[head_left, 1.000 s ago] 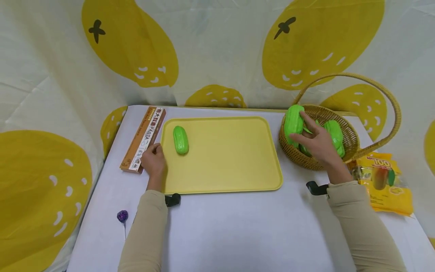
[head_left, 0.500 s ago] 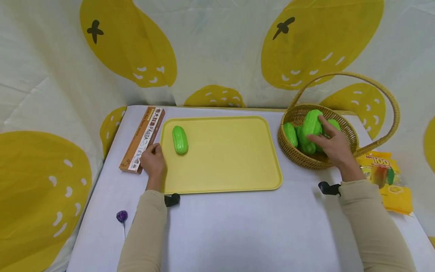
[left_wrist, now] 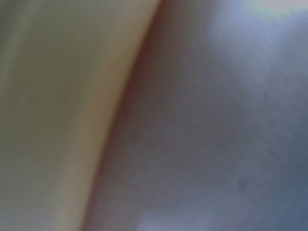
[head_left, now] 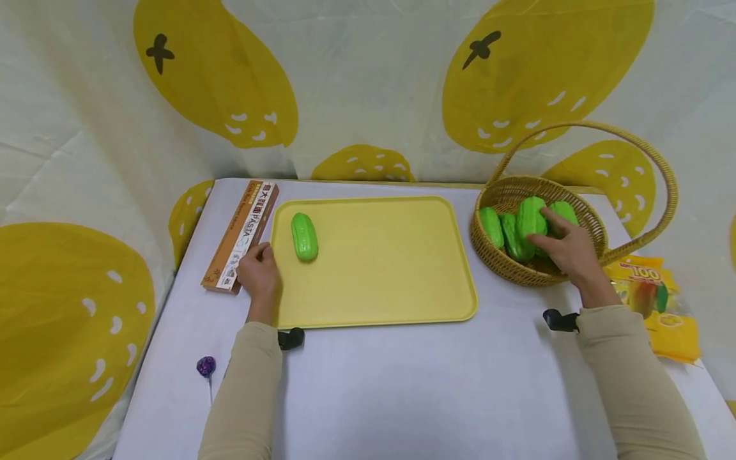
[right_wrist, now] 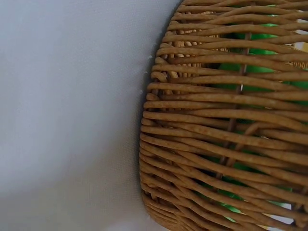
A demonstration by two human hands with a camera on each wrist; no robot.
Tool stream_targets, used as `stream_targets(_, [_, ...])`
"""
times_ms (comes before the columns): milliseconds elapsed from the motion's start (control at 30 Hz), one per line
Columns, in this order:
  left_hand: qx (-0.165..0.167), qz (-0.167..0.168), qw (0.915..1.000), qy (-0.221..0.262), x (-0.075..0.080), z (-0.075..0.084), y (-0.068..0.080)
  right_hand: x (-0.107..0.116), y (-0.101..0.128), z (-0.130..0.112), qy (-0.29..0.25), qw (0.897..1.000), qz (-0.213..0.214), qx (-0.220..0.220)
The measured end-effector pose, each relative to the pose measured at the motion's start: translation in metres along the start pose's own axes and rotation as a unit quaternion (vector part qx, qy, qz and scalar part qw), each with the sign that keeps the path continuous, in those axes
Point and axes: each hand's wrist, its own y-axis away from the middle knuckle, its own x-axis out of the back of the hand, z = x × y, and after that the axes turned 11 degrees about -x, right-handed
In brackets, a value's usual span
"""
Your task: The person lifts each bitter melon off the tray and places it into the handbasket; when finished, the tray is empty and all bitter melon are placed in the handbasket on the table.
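My right hand [head_left: 568,252] reaches into the wicker basket [head_left: 595,239] and pinches a green ridged toy gourd [head_left: 530,217] between thumb and fingers. Several more green toy gourds lie in the basket, such as one at its left side [head_left: 492,225]. Another green gourd [head_left: 305,237] lies at the left of the yellow tray [head_left: 379,268]. My left hand [head_left: 260,278] rests at the tray's left edge, fingers loosely curled. The right wrist view shows the basket's woven wall [right_wrist: 207,120] with green behind it. Only a blurred tray edge [left_wrist: 91,120] and white cloth appear in the left wrist view.
A pasta box [head_left: 240,237] lies left of the tray, beside my left hand. Nearer me is a purple lollipop [head_left: 206,367]. Right of the basket lies a yellow candy bag [head_left: 655,313]. The basket's tall handle [head_left: 661,169] arches up at the right. A curtain hangs behind.
My right hand has moved right and down into the basket with the gourd, from over its left rim. The left hand has stayed in place.
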Motion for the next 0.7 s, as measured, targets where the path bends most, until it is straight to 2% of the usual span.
stream_targets(700, [-0.002,0.000,1.0000,0.002,0.0002,-0.0007,0.0014,-0.0019,0.0021,0.0010,-0.001,1.000,0.001,0.006])
